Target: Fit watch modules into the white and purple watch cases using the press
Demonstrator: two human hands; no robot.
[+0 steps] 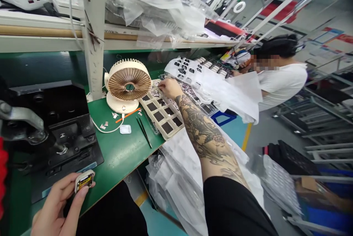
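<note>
My left hand (59, 206) pinches a small white device housing (77, 183) at the lower left, its open side showing yellow and metallic electronics. My right hand (171, 88) reaches forward over the far end of a beige compartment tray (173, 132) that holds dark square pieces. Its fingertips are drawn together among small parts there; what they grip, if anything, is too small to make out. Black tweezers (143, 132) lie on the green bench beside the tray. Near them is a small white rectangular cover (125, 129).
A cream desk fan (129, 83) stands behind the tweezers, with an orange stick (128, 115) at its base. A black press fixture (68, 144) occupies the left. White sheeted trays (215, 85) extend right towards a seated person (286, 74). A shelf (121, 36) runs above.
</note>
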